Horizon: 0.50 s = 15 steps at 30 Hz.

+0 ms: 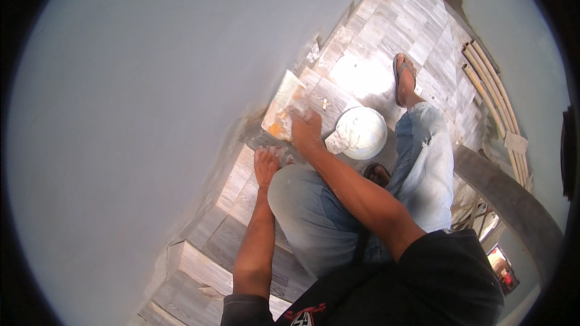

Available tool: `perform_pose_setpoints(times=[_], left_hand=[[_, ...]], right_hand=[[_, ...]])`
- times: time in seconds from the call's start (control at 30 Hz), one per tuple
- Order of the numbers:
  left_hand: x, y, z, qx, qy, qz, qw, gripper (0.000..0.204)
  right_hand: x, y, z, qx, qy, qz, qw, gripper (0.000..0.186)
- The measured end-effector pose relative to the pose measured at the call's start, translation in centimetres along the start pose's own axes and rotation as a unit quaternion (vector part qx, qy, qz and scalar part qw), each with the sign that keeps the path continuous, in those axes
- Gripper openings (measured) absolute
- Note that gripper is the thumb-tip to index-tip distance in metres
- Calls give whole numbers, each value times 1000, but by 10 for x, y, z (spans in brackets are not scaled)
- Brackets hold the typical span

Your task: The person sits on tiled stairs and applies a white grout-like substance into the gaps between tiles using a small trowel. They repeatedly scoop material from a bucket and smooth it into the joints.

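My right hand (307, 125), blurred, has its fingers closed at a pale, flat, rectangular piece (281, 99) with an orange smear, beside the wall; what exactly they grip is unclear. Below it, my left hand (267, 163) rests with its fingers apart on the grey tiled step edge (246, 169). To the right of my right hand sits a round white bucket (365, 133) of pale paste, with a coated tool (334, 142) at its lower-left rim. A small pale stick (325, 104) lies on the tiles.
A grey wall (121, 115) runs along the left; tiled steps (199, 253) descend toward the lower left. My sandalled foot (405, 78) is on the upper floor (405, 12). Several long tubes (495, 96) and a curved dark board (501, 187) stand at the right.
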<state>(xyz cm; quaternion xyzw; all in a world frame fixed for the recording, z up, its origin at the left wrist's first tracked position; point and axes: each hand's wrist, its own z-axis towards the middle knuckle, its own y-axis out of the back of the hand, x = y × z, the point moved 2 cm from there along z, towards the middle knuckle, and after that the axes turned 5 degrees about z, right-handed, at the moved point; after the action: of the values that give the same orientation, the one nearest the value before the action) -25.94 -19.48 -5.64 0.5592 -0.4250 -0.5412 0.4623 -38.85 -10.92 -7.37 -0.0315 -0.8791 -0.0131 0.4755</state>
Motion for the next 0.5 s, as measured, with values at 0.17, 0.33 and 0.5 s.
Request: perform_pose_setpoints(times=[0.17,0.33,0.5], left_hand=[[-3,-1,4,-11,6,-8,1000,32],[-3,8,-5,-104,99,-38,989,46],[-9,-1,-81,-89,323,-49,941,56]], right_hand=[[-22,26,17,34,-167,183,968,34],[5,9,2,6,-164,74,984,38],[-14,4,19,-5,-159,-7,987,42]])
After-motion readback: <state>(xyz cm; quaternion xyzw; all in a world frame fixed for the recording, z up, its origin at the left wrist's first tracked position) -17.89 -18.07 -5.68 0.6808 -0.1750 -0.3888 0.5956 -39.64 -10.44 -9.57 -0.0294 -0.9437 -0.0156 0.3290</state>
